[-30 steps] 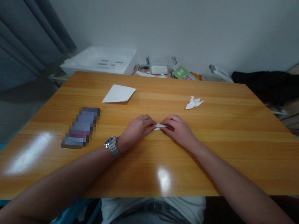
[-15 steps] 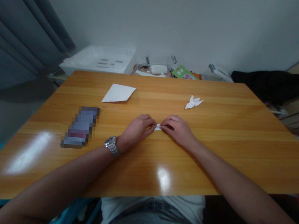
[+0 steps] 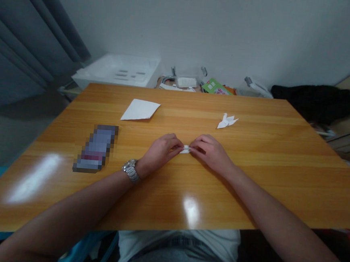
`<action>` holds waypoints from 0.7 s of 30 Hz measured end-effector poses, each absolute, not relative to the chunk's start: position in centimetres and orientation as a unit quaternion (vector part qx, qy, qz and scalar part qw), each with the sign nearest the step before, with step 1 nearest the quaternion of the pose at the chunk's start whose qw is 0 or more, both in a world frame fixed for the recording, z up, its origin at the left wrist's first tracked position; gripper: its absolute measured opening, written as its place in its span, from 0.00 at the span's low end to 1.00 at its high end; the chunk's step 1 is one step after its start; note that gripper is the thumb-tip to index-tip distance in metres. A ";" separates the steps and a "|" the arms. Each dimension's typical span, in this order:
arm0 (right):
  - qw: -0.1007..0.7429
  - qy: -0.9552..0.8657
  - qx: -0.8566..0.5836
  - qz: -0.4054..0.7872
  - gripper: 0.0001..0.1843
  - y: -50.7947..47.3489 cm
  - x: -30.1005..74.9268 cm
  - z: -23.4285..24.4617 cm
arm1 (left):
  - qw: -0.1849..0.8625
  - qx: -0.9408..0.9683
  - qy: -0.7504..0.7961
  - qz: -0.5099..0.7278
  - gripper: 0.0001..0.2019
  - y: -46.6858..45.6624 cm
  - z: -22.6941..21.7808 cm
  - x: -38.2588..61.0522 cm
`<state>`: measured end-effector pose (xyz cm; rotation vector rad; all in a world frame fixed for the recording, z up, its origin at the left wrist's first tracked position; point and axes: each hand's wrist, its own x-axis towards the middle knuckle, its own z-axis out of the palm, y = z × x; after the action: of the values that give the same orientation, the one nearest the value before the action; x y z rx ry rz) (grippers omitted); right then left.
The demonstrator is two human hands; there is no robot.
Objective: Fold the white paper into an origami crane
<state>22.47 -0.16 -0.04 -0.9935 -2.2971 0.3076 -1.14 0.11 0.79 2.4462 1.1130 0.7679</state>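
Note:
Between my fingertips, low over the middle of the table, is a small folded piece of white paper (image 3: 186, 149). My left hand (image 3: 162, 150), with a metal watch (image 3: 131, 170) on its wrist, pinches the paper's left end. At the other end my right hand (image 3: 210, 150) pinches it between thumb and fingers. The fingertips cover much of the paper, so its full shape is hidden. A white paper bird (image 3: 227, 121) stands beyond my right hand. Farther left, past my left hand, lies a white sheet of paper (image 3: 140, 110).
A pixelated phone-like rectangle (image 3: 96, 149) lies at left on the wooden table (image 3: 280, 175). Behind the far edge are a white foam tray (image 3: 119, 68), a green booklet (image 3: 215, 86) and a dark cloth (image 3: 313, 99). A grey curtain (image 3: 22, 34) hangs at left.
Both hands keep their pinch on the paper. My right hand has shifted very slightly right, and a little more of the paper shows between the fingertips. The whole view has moved slightly.

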 end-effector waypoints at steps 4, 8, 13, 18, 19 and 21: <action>0.304 -0.866 -0.379 0.114 0.04 -0.1 22.7 -0.2 | 0.148 0.869 0.384 0.275 0.04 0.1 0.5 -1.1; 0.303 -0.869 -0.376 0.110 0.04 -0.5 22.4 0.2 | 0.133 0.875 0.364 0.291 0.03 -0.2 0.6 -0.9; 0.301 -0.872 -0.370 0.112 0.06 -0.8 22.2 0.7 | 0.144 0.880 0.356 0.279 0.06 -0.5 0.8 -0.8; 0.314 -0.865 -0.373 0.117 0.06 -0.8 22.3 0.8 | 0.132 0.873 0.370 0.290 0.06 -0.3 0.6 -0.8; 0.317 -0.864 -0.373 0.117 0.06 -0.8 22.3 0.8 | 0.131 0.871 0.372 0.293 0.07 -0.3 0.6 -0.8; 0.320 -0.863 -0.373 0.119 0.07 -0.8 22.3 0.8 | 0.132 0.869 0.374 0.296 0.07 -0.3 0.6 -0.9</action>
<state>22.32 -0.77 0.79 -0.9792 -2.2689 0.3123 -0.89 -0.34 0.56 2.5223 1.0845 0.8606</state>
